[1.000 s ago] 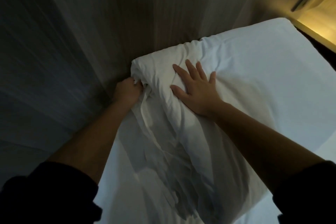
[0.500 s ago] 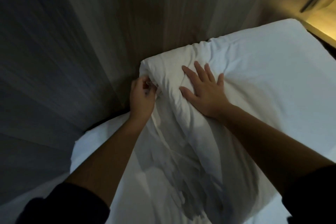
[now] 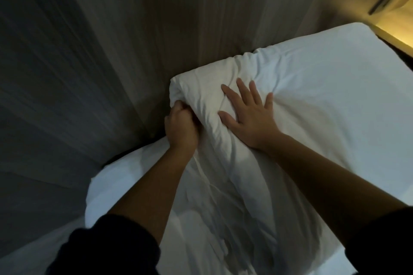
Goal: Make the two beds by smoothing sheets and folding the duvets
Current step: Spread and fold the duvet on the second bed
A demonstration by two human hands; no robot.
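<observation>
A white duvet [image 3: 312, 100] lies bunched on the bed, its folded corner pushed up against the wooden wall. My left hand [image 3: 180, 128] is closed on a gathered fold of the duvet just below that corner. My right hand [image 3: 250, 114] lies flat with fingers spread on top of the duvet, pressing it down beside the left hand. The white sheet [image 3: 107, 194] of the mattress shows at the lower left under my left forearm. Wrinkled duvet fabric runs down between my arms.
A dark wood-panel wall [image 3: 111, 51] runs along the bed's left and far side, close to the duvet corner. A lit shelf [image 3: 393, 35] with a dark fixture above it sits at the top right, past the bed's far edge.
My left hand has come from the duvet corner's outer edge down onto the fabric and closed on a fold. The right hand stays flat. More of the mattress sheet shows at lower left.
</observation>
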